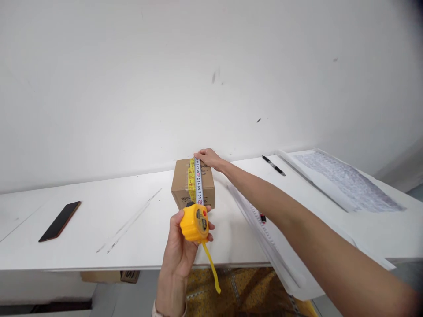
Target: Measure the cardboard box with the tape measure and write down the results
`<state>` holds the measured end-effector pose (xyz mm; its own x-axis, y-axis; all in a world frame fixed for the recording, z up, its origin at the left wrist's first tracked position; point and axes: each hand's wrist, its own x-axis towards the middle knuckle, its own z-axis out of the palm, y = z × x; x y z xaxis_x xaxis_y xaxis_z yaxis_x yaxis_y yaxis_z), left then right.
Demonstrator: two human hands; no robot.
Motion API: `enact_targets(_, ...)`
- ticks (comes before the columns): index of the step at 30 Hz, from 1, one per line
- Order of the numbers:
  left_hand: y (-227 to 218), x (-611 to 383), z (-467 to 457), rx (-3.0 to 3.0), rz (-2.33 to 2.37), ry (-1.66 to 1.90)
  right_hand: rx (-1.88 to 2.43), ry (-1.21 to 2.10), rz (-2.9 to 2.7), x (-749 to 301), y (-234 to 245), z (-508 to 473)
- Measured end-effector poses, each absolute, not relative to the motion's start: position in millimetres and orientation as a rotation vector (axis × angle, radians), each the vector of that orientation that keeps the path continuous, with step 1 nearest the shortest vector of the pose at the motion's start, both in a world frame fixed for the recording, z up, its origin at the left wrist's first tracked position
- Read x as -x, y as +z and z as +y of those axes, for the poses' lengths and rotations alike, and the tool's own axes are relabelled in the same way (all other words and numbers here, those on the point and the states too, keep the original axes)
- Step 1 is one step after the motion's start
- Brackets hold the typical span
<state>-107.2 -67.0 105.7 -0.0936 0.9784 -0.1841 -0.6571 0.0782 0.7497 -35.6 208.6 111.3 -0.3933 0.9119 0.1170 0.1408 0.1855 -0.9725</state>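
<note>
A small brown cardboard box (179, 178) with yellow printed tape on its top stands on the white table, close to the wall. My left hand (180, 244) is wrapped round a yellow tape measure (194, 224) just in front of the box. From its case the white measuring blade (198, 182) runs back across the box top, with numbers along it. At the far edge of the box, my right hand (208, 157) pinches the end of the blade against the cardboard. A yellow wrist strap (212, 268) hangs below the case.
To the left lies a dark phone (60, 221) on the white table (132, 229). A black pen (273, 166), a sheet covered in writing (346, 180) and a spiral notebook (254, 211) lie on the right. Another cardboard box (102, 276) is beneath the table.
</note>
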Motion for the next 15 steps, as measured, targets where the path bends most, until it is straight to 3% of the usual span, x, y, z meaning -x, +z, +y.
enact_targets(7,112,160,-93,-0.613,0.892,1.439,0.765,1.094,-1.710,-13,145,160)
enact_targets(15,129,250,-35,-0.718,0.881,1.364,0.675,1.305,-1.744,-57,136,94)
